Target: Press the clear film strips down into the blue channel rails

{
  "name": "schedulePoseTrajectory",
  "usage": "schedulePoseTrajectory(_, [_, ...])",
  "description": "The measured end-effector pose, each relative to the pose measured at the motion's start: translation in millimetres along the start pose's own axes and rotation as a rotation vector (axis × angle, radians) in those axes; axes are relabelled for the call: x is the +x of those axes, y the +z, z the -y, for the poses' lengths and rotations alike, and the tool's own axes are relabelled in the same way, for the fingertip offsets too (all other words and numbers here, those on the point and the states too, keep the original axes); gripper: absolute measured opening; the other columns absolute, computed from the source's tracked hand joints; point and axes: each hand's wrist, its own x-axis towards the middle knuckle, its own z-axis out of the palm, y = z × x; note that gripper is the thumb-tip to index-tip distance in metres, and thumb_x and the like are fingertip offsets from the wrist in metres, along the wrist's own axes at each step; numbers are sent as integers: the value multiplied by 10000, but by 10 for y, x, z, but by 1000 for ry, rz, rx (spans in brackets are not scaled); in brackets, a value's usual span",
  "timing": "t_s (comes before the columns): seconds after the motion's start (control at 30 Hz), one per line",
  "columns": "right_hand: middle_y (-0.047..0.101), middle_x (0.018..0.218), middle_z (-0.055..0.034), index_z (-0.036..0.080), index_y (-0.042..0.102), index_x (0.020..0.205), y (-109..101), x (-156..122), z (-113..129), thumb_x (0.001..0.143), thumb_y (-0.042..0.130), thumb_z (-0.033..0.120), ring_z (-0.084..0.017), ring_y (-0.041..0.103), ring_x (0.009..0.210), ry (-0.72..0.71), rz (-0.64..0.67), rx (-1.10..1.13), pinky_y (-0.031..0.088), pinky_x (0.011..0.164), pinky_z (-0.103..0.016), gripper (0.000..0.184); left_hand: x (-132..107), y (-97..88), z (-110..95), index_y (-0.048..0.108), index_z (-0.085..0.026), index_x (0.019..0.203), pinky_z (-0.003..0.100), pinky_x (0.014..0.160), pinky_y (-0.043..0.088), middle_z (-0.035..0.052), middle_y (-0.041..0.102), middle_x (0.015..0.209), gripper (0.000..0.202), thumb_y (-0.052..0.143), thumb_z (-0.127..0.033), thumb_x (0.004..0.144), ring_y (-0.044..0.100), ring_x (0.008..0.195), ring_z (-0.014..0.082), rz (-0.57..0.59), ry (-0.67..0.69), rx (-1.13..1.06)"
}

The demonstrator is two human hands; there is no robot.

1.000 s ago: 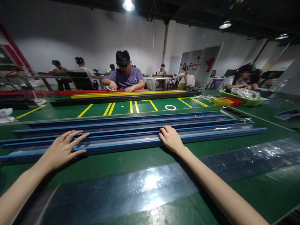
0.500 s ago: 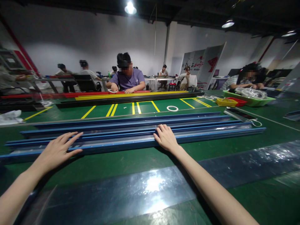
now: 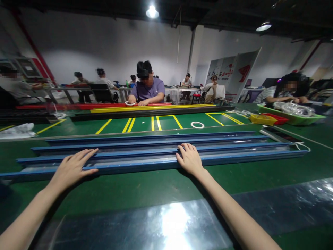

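Observation:
Several long blue rails [image 3: 234, 156] lie side by side across the green table [image 3: 156, 184]. My left hand [image 3: 73, 166] rests flat on the nearest rail at the left, fingers stretched out and apart. My right hand [image 3: 189, 159] lies on the same rail near the middle, fingers curled over its top; it holds nothing else. A long clear plastic strip [image 3: 166, 225] lies flat on the table between me and the rails, under my forearms.
A white tape ring [image 3: 197, 125] lies beyond the rails among yellow floor-style lines. Red, yellow and black rails [image 3: 145, 108] lie in front of a seated person in a purple shirt [image 3: 148, 90]. Green and yellow trays [image 3: 291, 118] stand at the right. More people sit behind.
The view has shifted a little, so the rails and hands sit lower and slightly right. Both hands stay on the nearest blue rail; the left has slid slightly toward me.

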Motion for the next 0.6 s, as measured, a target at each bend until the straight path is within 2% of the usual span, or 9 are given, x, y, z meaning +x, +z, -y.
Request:
schedulePoseTrajectory(0.37, [565,953,-103,154,545,1015,79,123,21,850,346,325,-223,452,893,31,39,-8,307,782,-333,310,137,133,137,362,-235,1290,308,890,327,67,484,1260,547,344,-485,804,461,1126,199,88,11,-7])
schedulePoseTrajectory(0.6, [551,895,-94,154,552,968,167,216,40,840,363,329,-216,439,862,48,44,-33,294,772,-330,288,248,204,190,382,-209,1286,317,903,313,74,480,1263,549,332,-436,789,432,1157,199,138,-20,-1])
